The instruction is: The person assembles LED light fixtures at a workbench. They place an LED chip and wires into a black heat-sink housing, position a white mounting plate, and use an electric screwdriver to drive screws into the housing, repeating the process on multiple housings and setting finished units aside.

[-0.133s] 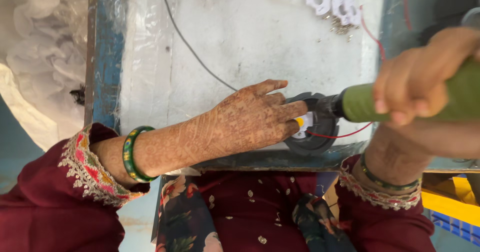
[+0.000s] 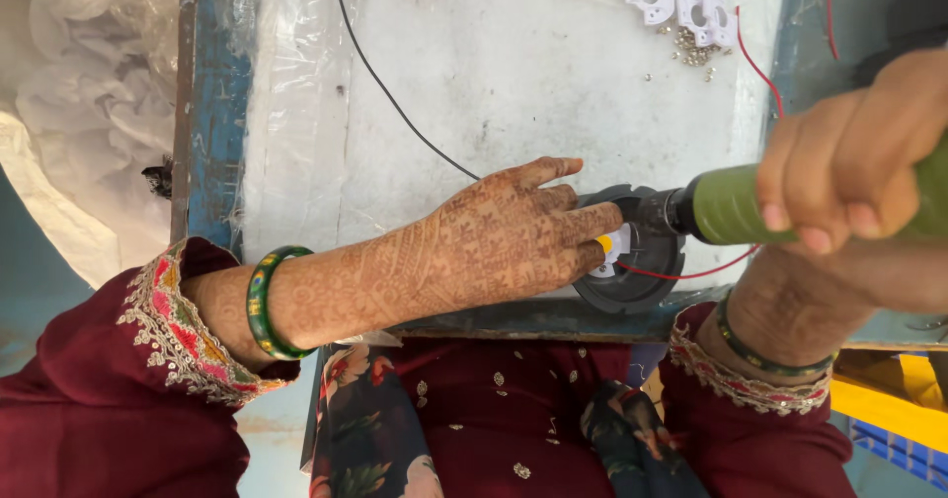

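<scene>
- My left hand [image 2: 513, 231] lies flat over the near edge of the white table top [image 2: 553, 74], fingers pressed down on a round black part [image 2: 632, 261], pinning it in place; not clenched, more a flat pinch on it.
- The black part sits at the near right of the table, right at the edge. A small white piece with a yellow tip [image 2: 610, 248] shows in its middle, just beside my fingertips.
- My right hand [image 2: 849, 172] is wrapped tight around a green power screwdriver [image 2: 731, 207]. It lies about level, coming in from the right, its dark nose touching the middle of the black part.
- A thin red wire [image 2: 691, 274] runs out from under the black part to the right, then goes up along the right side toward the far end.
- A black wire [image 2: 395, 103] crosses the table from the far edge down toward my left hand.
- Far right of the table: white plastic pieces [image 2: 681, 4], with a small heap of little metal bits [image 2: 691, 52] just beside them, well apart from both hands.
- Green bangle [image 2: 265, 301] on my left wrist, dark red embroidered sleeves on both arms.
- Crumpled clear plastic sheet [image 2: 69, 93] off the left side of the table.
- Table rim is blue [image 2: 212, 113], worn.
</scene>
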### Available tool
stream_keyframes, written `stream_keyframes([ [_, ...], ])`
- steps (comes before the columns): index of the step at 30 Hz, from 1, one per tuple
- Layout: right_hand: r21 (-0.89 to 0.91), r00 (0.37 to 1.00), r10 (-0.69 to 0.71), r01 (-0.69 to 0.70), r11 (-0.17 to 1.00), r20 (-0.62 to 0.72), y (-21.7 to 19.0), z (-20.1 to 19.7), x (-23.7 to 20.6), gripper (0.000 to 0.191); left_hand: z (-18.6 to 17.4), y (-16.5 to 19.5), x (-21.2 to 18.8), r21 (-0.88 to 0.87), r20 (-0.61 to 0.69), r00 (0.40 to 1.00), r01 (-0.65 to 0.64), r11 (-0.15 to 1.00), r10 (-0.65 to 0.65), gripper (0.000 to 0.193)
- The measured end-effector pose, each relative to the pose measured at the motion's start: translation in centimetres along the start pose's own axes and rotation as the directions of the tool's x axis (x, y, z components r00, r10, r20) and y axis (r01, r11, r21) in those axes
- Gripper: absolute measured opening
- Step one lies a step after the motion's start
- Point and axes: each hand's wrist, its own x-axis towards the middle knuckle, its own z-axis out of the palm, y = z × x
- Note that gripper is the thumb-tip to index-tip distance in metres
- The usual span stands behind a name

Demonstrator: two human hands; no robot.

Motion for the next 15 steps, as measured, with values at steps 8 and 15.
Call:
stream_keyframes([
  [8, -0.144, 0.988, -0.056, 0.035, 0.989, -0.147, -2.5, 3.0, 0.2, 0.028, -2.6, -1.0, 1.3, -0.03, -0.022, 1.0, 0.008, 1.0, -0.009, 0.013],
  [15, -0.11, 0.992, -0.124, 0.126, 0.986, 0.031, -4.5, 3.2, -3.3, 0.023, -1.1, -0.2, 0.5, -0.007, -0.01, 1.0, 0.006, 1.0, -0.006, 0.01],
])
